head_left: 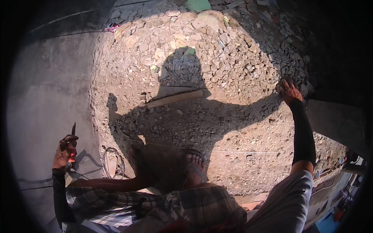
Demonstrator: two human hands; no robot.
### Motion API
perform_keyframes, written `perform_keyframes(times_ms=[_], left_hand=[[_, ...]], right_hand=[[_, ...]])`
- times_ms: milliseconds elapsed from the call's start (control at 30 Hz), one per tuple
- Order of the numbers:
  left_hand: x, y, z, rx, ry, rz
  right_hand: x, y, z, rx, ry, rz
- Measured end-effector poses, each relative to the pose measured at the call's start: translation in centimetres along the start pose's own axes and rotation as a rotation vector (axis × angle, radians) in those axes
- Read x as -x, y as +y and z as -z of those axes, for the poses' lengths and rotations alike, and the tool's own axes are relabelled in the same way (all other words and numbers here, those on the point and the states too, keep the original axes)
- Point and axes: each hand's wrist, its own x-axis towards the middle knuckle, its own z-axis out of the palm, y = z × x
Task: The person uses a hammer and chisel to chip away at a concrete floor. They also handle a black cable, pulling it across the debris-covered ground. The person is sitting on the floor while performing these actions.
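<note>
My left hand (pixel 65 153) is raised over the grey concrete at the left. Its fingers are closed round a pointed dark tool with a red handle (pixel 72 157); the tip points away from me, and its exact kind cannot be made out. My right arm stretches far out to the right. There my right hand (pixel 290 91) is down at the edge of the broken stones (pixel 248 64), fingers bent. Whatever lies under those fingertips is lost in shadow. A thin pale string (pixel 248 54) crosses the stones toward that hand.
A wooden board (pixel 176 98) lies on the rubble ahead, within my shadow. Nearer, a second string (pixel 233 151) runs across the ground by my sandalled foot (pixel 195 165). A cable coil (pixel 113 163) rests beside the concrete slab (pixel 50 89). A dark panel (pixel 336 122) stands at right.
</note>
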Motion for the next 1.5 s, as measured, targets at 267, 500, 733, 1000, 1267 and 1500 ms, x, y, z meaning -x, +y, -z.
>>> perform_keyframes(times_ms=[267, 500, 733, 1000, 1267, 1500], left_hand=[[2.1, 1.3, 0.4, -0.066, -0.016, 0.162], [5.1, 0.4, -0.6, -0.108, -0.017, 0.261], [10.5, -2.1, 0.7, -0.11, 0.104, 0.385], [13.5, -15.7, -4.8, 0.35, 0.253, 0.503], [17.1, -24.4, -10.0, 0.5, 0.282, 0.363], [20.4, -18.8, -9.2, 0.538, 0.344, 0.411]], right_hand=[[-1.5, 0.6, 1.3, 0.391, 0.163, -0.296], [5.7, -33.1, 11.0, -0.477, 0.352, 0.802], [7.2, -41.5, 6.5, -0.29, 0.314, 0.863], [10.9, -43.3, 10.8, -0.541, -0.105, 0.868], [16.4, -43.4, 14.1, -1.051, -0.351, 0.851], [17.5, -48.8, 17.6, -1.151, -0.331, 0.841]])
